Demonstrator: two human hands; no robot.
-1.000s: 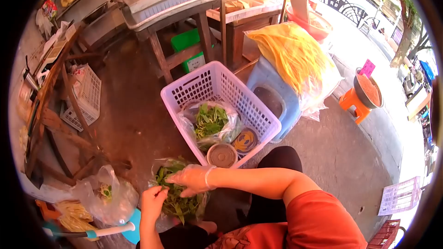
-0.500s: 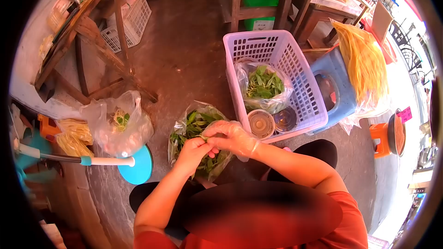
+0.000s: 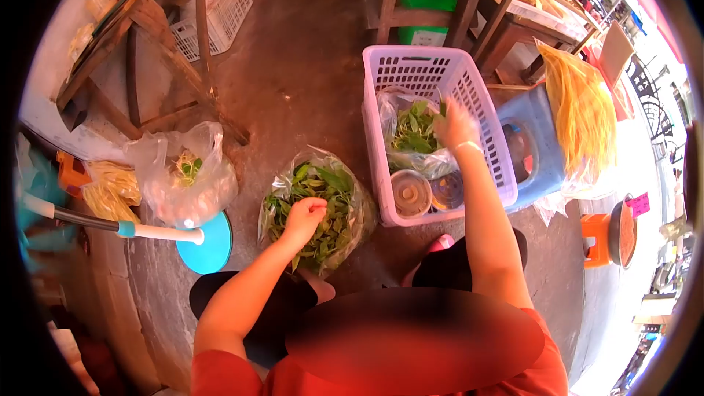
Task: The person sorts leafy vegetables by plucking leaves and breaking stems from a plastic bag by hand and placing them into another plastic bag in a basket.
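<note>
My left hand (image 3: 305, 221) is closed over an open clear plastic bag of green leaves (image 3: 334, 189) on the floor. Its fingers are curled in, and whatever they hold, if anything, is hidden. My right hand (image 3: 457, 128), in a thin clear glove, is smeared by motion above a second clear bag (image 3: 438, 164) of leafy greens (image 3: 415, 126) inside the lilac plastic basket (image 3: 375, 132). A bit of green shows beside its blurred fingers. Two round lidded tubs, one brownish (image 3: 411, 192) and one darker (image 3: 446, 189), sit in the basket's near end.
Left of the leaf bag are a white plastic bag (image 3: 172, 194) with some greens in it and a round turquoise base (image 3: 209, 248) on a pole. A blue stool (image 3: 539, 128) carrying yellow bagged strips (image 3: 581, 117) stands right of the basket. Wooden tables (image 3: 389, 0) stand behind.
My hands have parted. The right has moved away to the upper right, over the bag in the basket; the left has stayed above the floor bag, slightly higher in view.
</note>
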